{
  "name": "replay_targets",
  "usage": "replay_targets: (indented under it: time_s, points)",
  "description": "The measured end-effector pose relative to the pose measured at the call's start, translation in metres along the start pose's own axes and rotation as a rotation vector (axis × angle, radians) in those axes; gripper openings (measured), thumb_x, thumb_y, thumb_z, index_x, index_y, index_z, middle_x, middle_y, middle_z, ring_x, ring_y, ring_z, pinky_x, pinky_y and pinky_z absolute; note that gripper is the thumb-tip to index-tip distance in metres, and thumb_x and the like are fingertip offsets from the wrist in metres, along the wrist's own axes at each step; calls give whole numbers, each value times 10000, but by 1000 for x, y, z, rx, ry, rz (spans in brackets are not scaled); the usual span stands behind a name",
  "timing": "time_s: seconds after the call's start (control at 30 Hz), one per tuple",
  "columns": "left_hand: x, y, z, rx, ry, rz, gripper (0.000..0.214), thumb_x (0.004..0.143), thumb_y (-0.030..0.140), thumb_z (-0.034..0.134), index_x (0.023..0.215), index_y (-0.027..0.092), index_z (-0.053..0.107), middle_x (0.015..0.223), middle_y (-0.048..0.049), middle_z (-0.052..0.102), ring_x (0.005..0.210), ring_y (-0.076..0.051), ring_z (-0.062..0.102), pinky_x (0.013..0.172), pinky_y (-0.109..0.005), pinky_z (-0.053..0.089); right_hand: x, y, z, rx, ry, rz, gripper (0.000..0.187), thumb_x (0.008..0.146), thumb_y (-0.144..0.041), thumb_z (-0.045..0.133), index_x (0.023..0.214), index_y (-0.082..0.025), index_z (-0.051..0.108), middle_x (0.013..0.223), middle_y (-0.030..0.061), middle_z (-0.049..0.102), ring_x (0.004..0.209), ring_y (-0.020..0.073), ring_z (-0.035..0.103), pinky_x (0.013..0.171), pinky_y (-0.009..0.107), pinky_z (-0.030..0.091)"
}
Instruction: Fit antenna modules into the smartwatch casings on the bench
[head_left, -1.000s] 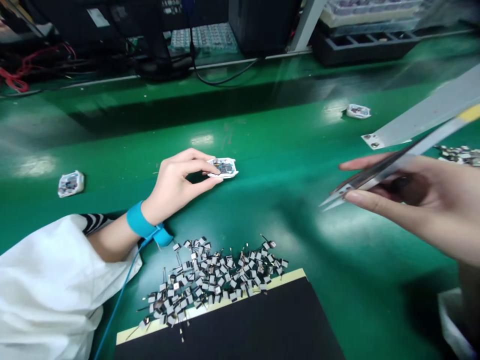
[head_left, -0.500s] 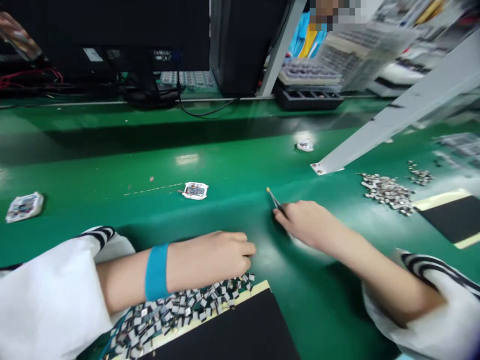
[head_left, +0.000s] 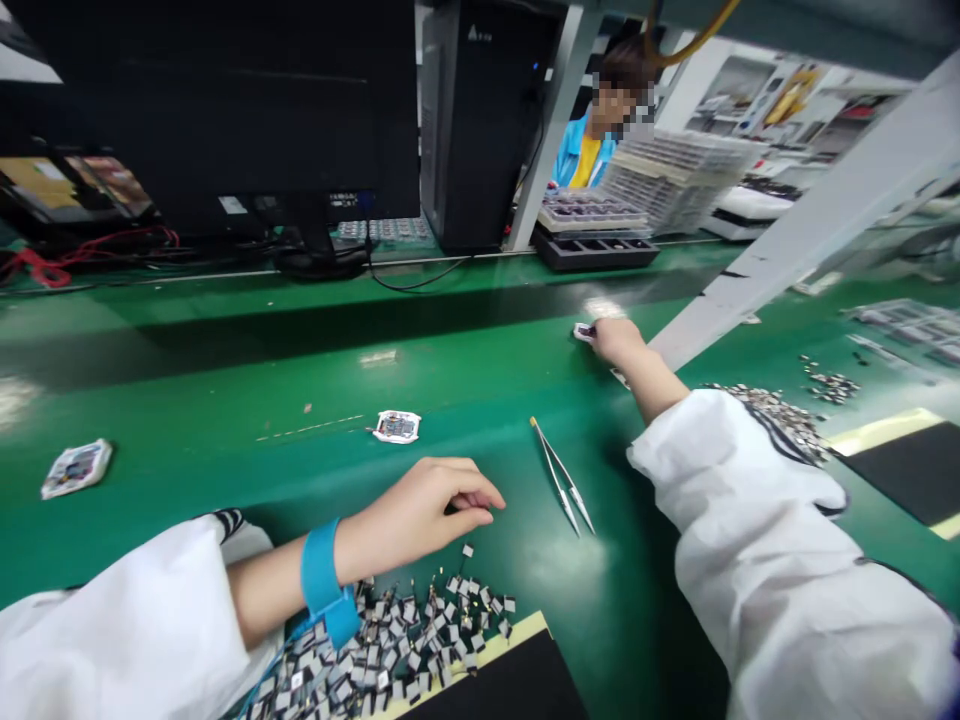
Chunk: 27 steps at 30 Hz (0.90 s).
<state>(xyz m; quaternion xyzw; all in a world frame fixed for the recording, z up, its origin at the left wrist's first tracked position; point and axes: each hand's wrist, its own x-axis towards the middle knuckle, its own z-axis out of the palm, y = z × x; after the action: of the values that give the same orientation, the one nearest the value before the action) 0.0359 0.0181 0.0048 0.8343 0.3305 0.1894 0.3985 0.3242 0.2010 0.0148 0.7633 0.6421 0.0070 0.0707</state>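
My right hand is stretched far out by the metal post, its fingers closed on the edge of a small white-framed circuit board. My left hand hovers over the near bench, thumb and fingers apart, with nothing in it; a blue wrist strap circles that wrist. Tweezers lie between the hands, tips toward me. Below my left hand spreads a pile of small grey components with short leads. Another white-framed board rests beyond it, and a third board sits far left.
A slanted grey post rises beside my right arm. Black mats with yellow edges lie right and at the near edge. More small parts are heaped on the right. A monitor, computer tower and trays stand behind; a co-worker sits beyond.
My right hand has put down the tweezers and reached forward to the far white-framed board. My left hand's fingers have opened. The view has tilted up, showing more of the co-worker.
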Motion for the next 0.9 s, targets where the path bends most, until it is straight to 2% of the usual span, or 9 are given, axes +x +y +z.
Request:
replay_targets:
  time_s: [0.13, 0.2, 0.3, 0.37, 0.47, 0.57, 0.67, 0.77, 0.9]
  points:
    - [-9, -14, -2, 259, 71, -25, 89, 786, 158, 545, 822, 149, 626, 783, -13, 579, 696, -111, 551, 630, -208, 457, -17, -7, -12, 85, 32, -77, 358, 764, -379, 524, 940, -70, 572, 796, 79, 575, 709, 137, 538, 614, 251, 404]
    - [-16, -21, -4, 373, 91, 21, 124, 804, 207, 527, 816, 142, 631, 805, -28, 580, 728, -134, 547, 670, -246, 464, -45, -18, -17, 160, 47, -183, 466, 755, -471, 459, 993, -88, 574, 722, 50, 567, 627, 111, 517, 547, 225, 346]
    - [-26, -28, -12, 453, 67, 131, 216, 834, 261, 472, 934, 125, 607, 937, -60, 576, 873, -168, 526, 784, -291, 463, -105, -41, -13, 329, 10, -459, 429, 635, -478, 586, 933, -171, 614, 663, 4, 579, 544, 110, 488, 480, 220, 339]
    - [-30, -32, -20, 463, -1, 205, 245, 854, 251, 435, 1015, 125, 571, 1028, -58, 565, 1006, -178, 478, 893, -306, 423, -144, -58, -4, 461, 1, -708, 316, 631, -356, 611, 897, -186, 618, 785, 16, 619, 656, 143, 541, 571, 245, 423]
    - [-30, -37, -29, 493, -29, 247, 254, 870, 239, 404, 1068, 153, 538, 1076, -37, 560, 1067, -165, 452, 948, -310, 393, -181, -76, 13, 491, 13, -829, 260, 656, -262, 601, 900, -171, 599, 840, 36, 614, 788, 179, 551, 744, 326, 451]
    - [-26, -38, -29, 547, -14, 333, 292, 870, 248, 411, 1141, 164, 481, 1127, -46, 537, 1085, -177, 448, 969, -353, 375, -188, -81, 25, 513, 28, -862, 273, 687, -258, 596, 941, -160, 577, 900, 53, 585, 836, 185, 538, 779, 356, 448]
    - [-24, -38, -27, 518, -13, 391, 248, 880, 175, 373, 1079, 167, 521, 1092, -40, 556, 1032, -156, 495, 967, -348, 376, -184, -79, 26, 546, -41, -887, 314, 705, -304, 606, 984, -168, 564, 929, 52, 565, 859, 178, 533, 777, 343, 457]
    - [-24, -41, -29, 433, 81, 302, 218, 859, 164, 422, 1042, 144, 539, 1050, -51, 564, 973, -130, 526, 886, -257, 434, -182, -77, 24, 568, -82, -889, 384, 730, -380, 583, 1060, -190, 534, 967, 45, 551, 885, 168, 524, 783, 327, 459]
    - [-26, -43, -34, 380, 122, 236, 156, 820, 159, 497, 947, 133, 583, 980, -50, 577, 886, -112, 551, 807, -211, 453, -182, -85, 24, 586, 0, -937, 349, 783, -352, 523, 1087, -182, 522, 1022, 50, 539, 912, 164, 512, 821, 322, 440]
